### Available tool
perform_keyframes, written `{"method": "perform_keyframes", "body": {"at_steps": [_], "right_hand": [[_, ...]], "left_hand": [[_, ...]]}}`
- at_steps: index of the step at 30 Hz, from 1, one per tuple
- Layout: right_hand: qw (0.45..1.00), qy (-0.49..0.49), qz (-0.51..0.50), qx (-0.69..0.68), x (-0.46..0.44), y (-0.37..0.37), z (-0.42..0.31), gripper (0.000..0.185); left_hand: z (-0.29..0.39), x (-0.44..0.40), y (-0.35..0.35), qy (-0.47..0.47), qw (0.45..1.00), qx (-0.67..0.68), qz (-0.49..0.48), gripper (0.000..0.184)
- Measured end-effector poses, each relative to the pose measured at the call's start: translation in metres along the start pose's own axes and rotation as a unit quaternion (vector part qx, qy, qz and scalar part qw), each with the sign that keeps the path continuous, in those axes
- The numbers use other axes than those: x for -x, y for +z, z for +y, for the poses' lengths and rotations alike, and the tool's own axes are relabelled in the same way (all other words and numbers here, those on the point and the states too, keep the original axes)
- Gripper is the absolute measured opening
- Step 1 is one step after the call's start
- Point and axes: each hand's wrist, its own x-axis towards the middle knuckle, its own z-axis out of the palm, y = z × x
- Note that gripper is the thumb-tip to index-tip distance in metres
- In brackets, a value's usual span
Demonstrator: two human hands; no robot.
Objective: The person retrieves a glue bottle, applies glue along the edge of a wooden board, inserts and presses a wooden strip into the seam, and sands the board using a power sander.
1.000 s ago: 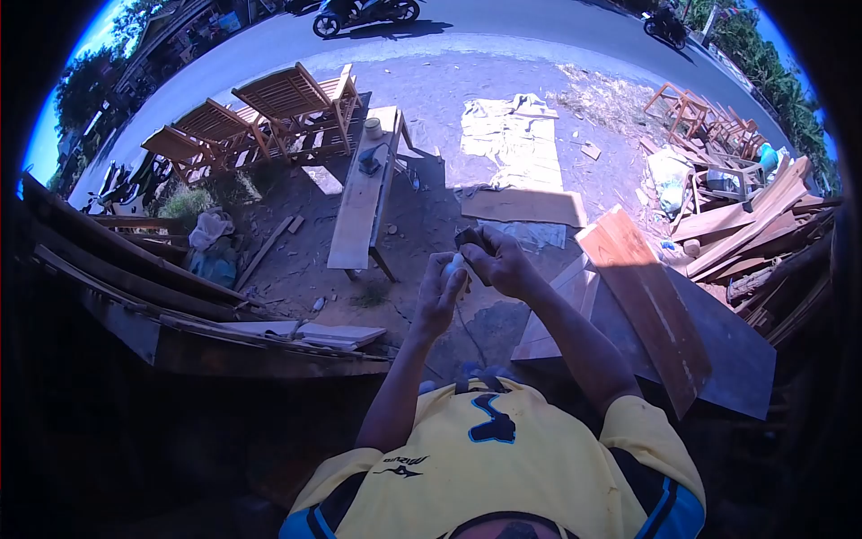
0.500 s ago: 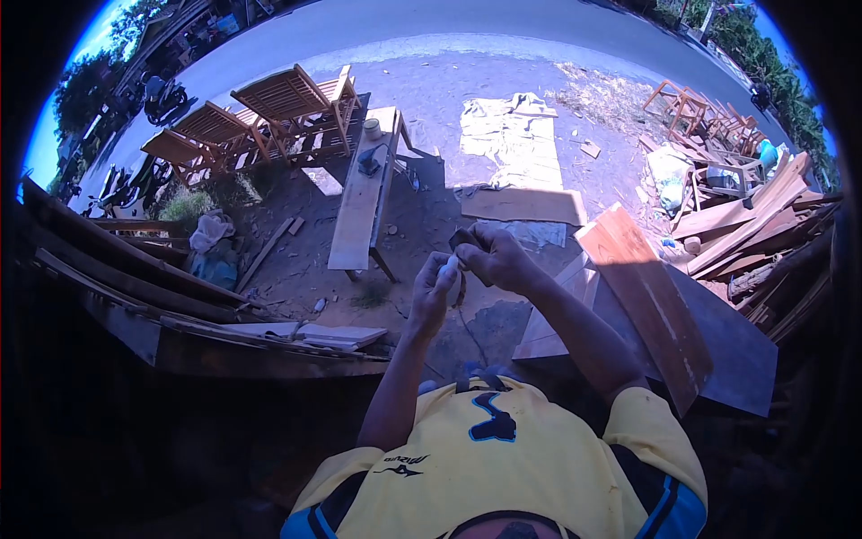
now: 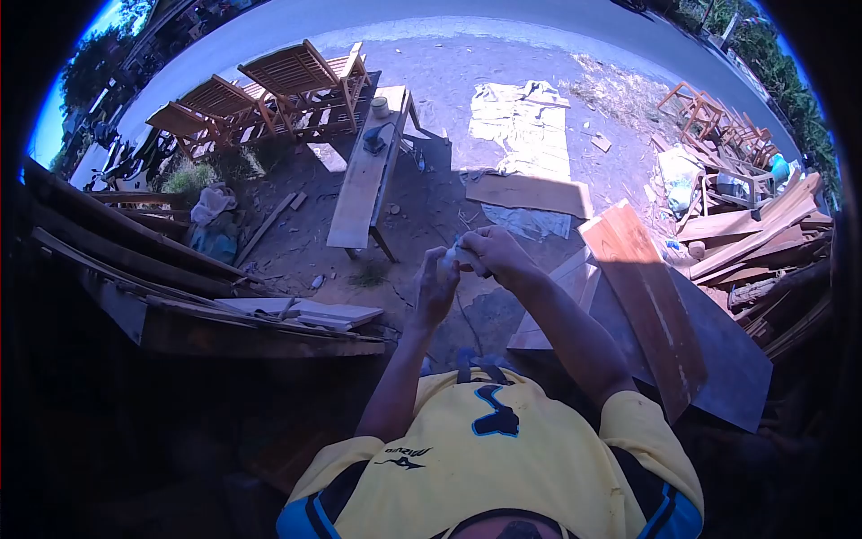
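In front of my chest, both hands are raised and close together. A small whitish object point(image 3: 458, 256) shows between the fingertips; its kind is too small to tell. My left hand point(image 3: 437, 289) is closed on its left side, thumb and fingers pinched. From the right, my right hand point(image 3: 496, 255) has its fingers curled over the same object, covering part of it. Beyond the hands stands a narrow wooden bench point(image 3: 357, 211), with a dark blue-grey item point(image 3: 373, 140) and a pale round container point(image 3: 380, 107) on top.
Slatted wooden chairs point(image 3: 292, 76) stand at the back left. A reddish-brown board point(image 3: 642, 296) leans over a grey sheet point(image 3: 732, 350) at my right. Scrap wood point(image 3: 759, 242) is piled farther right. Planks point(image 3: 337, 314) lie at the left, and a white cloth point(image 3: 521, 126) is spread on the ground.
The dark flat piece seen in my right hand no longer shows. That hand's fingers now meet my left fingertips at the whitish object. The whole view has shifted slightly.
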Motion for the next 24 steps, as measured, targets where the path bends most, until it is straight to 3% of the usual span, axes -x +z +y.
{"method": "perform_keyframes", "body": {"at_steps": [2, 3, 5, 6, 8, 9, 10, 11, 12, 14, 15, 17, 20, 24], "right_hand": [[0.997, 0.037, -0.037, -0.060, -0.013, -0.013, 0.015, 0.026], [0.996, 0.040, -0.040, -0.062, -0.014, -0.016, 0.018, 0.026], [0.995, 0.035, -0.023, -0.090, -0.020, -0.019, 0.022, 0.028], [0.995, 0.044, -0.030, -0.088, -0.021, -0.020, 0.021, 0.028], [0.996, -0.074, 0.041, 0.014, -0.021, -0.025, 0.018, 0.027], [0.997, -0.065, 0.029, 0.020, -0.022, -0.029, 0.022, 0.027], [0.968, -0.129, 0.113, 0.184, -0.025, -0.035, 0.023, 0.029], [0.900, -0.194, 0.195, 0.339, -0.030, -0.039, 0.023, 0.031], [0.900, -0.194, 0.187, 0.342, -0.032, -0.040, 0.024, 0.031], [0.785, -0.344, 0.305, 0.415, -0.030, -0.044, 0.027, 0.031], [0.785, -0.344, 0.303, 0.417, -0.027, -0.042, 0.020, 0.031], [0.917, -0.317, 0.157, 0.185, -0.014, -0.022, -0.008, 0.031], [0.876, -0.398, 0.120, 0.244, -0.021, -0.015, -0.041, 0.028], [0.837, -0.435, 0.111, 0.313, -0.067, -0.027, -0.060, 0.023]], "left_hand": [[-0.008, 0.002, 0.002, 0.078, 0.996, -0.039, 0.029, 0.028], [-0.009, 0.004, 0.000, 0.075, 0.996, -0.043, 0.029, 0.028], [-0.010, 0.006, -0.005, -0.047, 0.999, 0.008, 0.010, 0.028], [-0.012, 0.007, -0.008, -0.057, 0.998, 0.005, 0.016, 0.028], [-0.016, 0.002, -0.012, -0.111, 0.980, 0.167, 0.016, 0.030], [-0.014, 0.001, -0.014, -0.120, 0.978, 0.166, 0.029, 0.030], [-0.012, -0.003, -0.017, -0.120, 0.971, 0.203, 0.019, 0.031], [-0.009, -0.008, -0.020, -0.117, 0.963, 0.241, 0.007, 0.032], [-0.008, -0.011, -0.022, -0.121, 0.961, 0.250, -0.004, 0.033], [-0.007, -0.017, -0.025, -0.134, 0.957, 0.256, -0.012, 0.033], [-0.006, -0.022, -0.024, -0.147, 0.954, 0.261, -0.027, 0.032], [-0.003, -0.033, -0.022, -0.163, 0.953, 0.251, -0.040, 0.032], [-0.007, -0.060, -0.012, -0.166, 0.954, 0.241, -0.065, 0.030], [-0.023, -0.110, 0.004, -0.139, 0.955, 0.243, -0.097, 0.030]]}}
